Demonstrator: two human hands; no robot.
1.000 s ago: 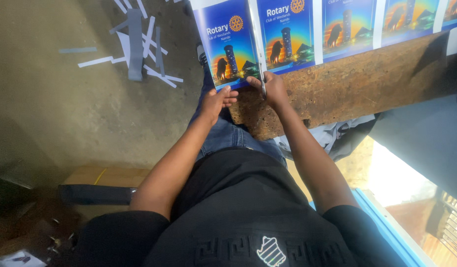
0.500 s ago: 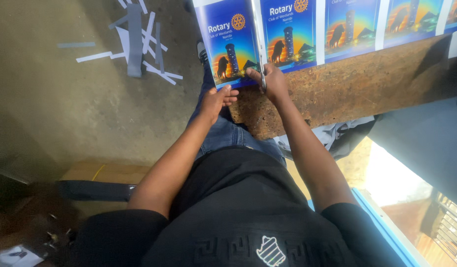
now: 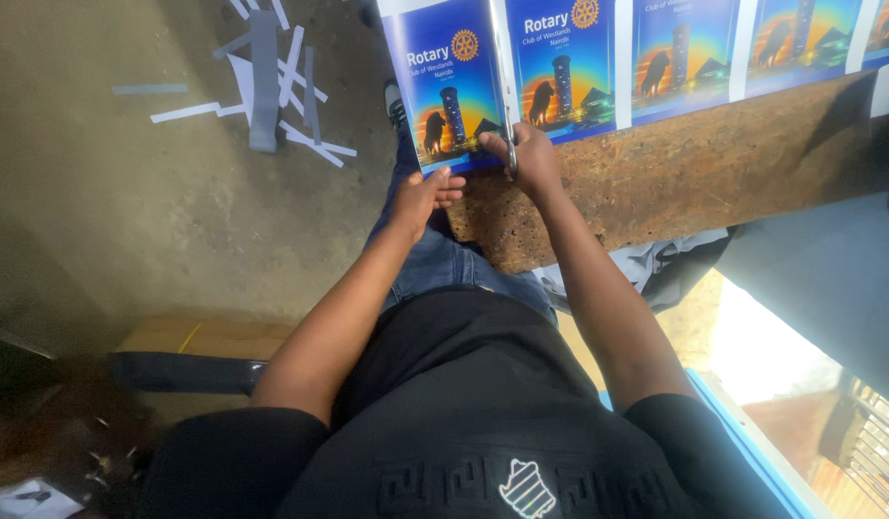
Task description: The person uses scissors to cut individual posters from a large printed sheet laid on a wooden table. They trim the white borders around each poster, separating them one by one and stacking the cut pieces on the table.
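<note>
- Gripping the blue printed sheet [image 3: 444, 86] at its near edge, my left hand [image 3: 420, 197] pinches it over the worn wooden bench [image 3: 714, 163].
- My right hand [image 3: 531, 159] is closed around what appears to be scissors [image 3: 509, 144], in the white gap between prints.

Both our bare arms stretch forward, nearly straight and converging. Our left hand [image 3: 420, 197] lies palm down with fingers lightly curled, thumb tip raised. Just beside it, our right hand [image 3: 529, 159] is clenched in a tight grip, knuckles up.
</note>
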